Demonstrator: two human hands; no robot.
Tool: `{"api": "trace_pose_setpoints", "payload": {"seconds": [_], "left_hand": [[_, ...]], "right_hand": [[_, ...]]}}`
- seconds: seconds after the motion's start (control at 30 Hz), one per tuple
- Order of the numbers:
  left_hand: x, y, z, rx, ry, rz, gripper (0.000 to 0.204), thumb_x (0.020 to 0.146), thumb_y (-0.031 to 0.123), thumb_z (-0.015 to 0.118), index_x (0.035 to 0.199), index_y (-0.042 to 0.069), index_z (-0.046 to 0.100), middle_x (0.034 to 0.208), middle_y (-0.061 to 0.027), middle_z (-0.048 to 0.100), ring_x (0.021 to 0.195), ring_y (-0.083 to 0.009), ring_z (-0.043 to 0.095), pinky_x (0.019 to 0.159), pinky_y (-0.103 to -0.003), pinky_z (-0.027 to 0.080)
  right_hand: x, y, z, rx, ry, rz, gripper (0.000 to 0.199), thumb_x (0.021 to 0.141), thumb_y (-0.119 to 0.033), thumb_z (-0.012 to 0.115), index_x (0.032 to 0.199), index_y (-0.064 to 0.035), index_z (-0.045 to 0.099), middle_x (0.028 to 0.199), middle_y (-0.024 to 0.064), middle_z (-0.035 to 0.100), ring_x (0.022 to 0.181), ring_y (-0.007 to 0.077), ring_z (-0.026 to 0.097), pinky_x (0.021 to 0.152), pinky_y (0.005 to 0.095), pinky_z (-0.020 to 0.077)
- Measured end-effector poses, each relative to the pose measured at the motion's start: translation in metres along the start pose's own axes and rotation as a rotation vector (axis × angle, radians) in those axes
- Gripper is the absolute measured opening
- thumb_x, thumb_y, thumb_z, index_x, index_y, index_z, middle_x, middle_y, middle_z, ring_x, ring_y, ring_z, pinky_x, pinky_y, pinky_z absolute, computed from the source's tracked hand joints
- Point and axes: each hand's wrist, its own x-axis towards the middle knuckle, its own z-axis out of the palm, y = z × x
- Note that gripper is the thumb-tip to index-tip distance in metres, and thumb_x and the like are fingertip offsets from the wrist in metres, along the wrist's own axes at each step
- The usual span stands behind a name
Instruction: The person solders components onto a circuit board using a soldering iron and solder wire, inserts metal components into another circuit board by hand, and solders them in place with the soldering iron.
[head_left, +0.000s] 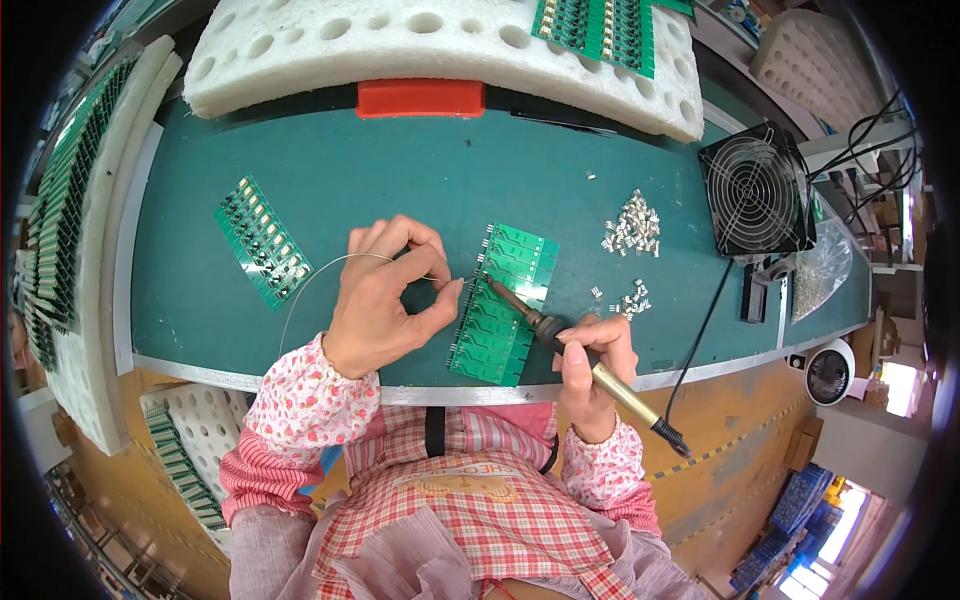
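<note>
A green circuit board panel (497, 318) lies at the front of the green work mat, with a row of metal pins along its left edge. My right hand (597, 370) grips a soldering iron (545, 325) by its handle, and the iron's tip reaches the pins on the board's upper left side. Pinched between thumb and forefinger of my left hand (385, 290) is a thin solder wire (318, 272), its end close to the iron's tip. The wire loops back over that hand toward the sleeve. Whether wire and tip touch is too small to tell.
Another board panel (263, 240) lies at left. Small metal connectors (632, 225) are heaped at right, near a black fan (757, 190) and a clear bag (822, 270). Behind are a red tray (420, 98) and white foam block (330, 55). Boards fill a foam rack (95, 240) at far left.
</note>
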Motion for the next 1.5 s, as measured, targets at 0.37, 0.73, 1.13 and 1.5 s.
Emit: {"api": "trace_pose_setpoints", "payload": {"seconds": [0.37,0.73,1.13,1.5], "left_hand": [[0.000,0.000,0.002,0.014,0.006,0.016,0.015,0.070,0.011,0.075,0.070,0.010,0.060,0.088,-0.0011,0.057,0.081,-0.0190,0.053,0.077,-0.034,0.032],[0.000,0.001,0.001,-0.005,-0.021,0.004,0.014,0.071,0.006,0.074,0.073,0.008,0.060,0.091,-0.0034,0.057,0.084,-0.0201,0.053,0.079,-0.034,0.033],[0.000,0.000,0.003,0.032,-0.017,0.019,0.014,0.071,0.006,0.074,0.073,0.008,0.061,0.090,-0.0036,0.057,0.083,-0.0205,0.054,0.077,-0.034,0.033],[-0.002,0.001,-0.002,-0.021,-0.004,0.011,0.015,0.070,0.004,0.072,0.069,0.007,0.057,0.085,-0.0028,0.058,0.078,-0.0200,0.053,0.076,-0.034,0.034]], "right_hand": [[0.002,-0.001,0.003,-0.045,0.009,-0.106,0.011,0.081,-0.009,0.065,0.082,-0.0007,0.058,0.068,0.0080,0.060,0.051,0.0171,0.054,0.050,0.0291,0.0426],[0.000,-0.004,0.001,-0.030,0.046,-0.017,0.013,0.087,-0.013,0.061,0.088,-0.0008,0.057,0.062,0.0049,0.056,0.050,0.0117,0.049,0.049,0.0264,0.0379],[0.001,-0.003,0.003,-0.030,0.015,-0.021,0.012,0.084,-0.012,0.064,0.084,-0.0013,0.058,0.065,0.0068,0.057,0.050,0.0148,0.051,0.050,0.0281,0.0399],[-0.005,-0.009,0.002,0.086,0.122,0.002,0.014,0.088,-0.013,0.059,0.088,0.0001,0.054,0.059,0.0049,0.053,0.047,0.0111,0.048,0.046,0.0261,0.0382]]}}
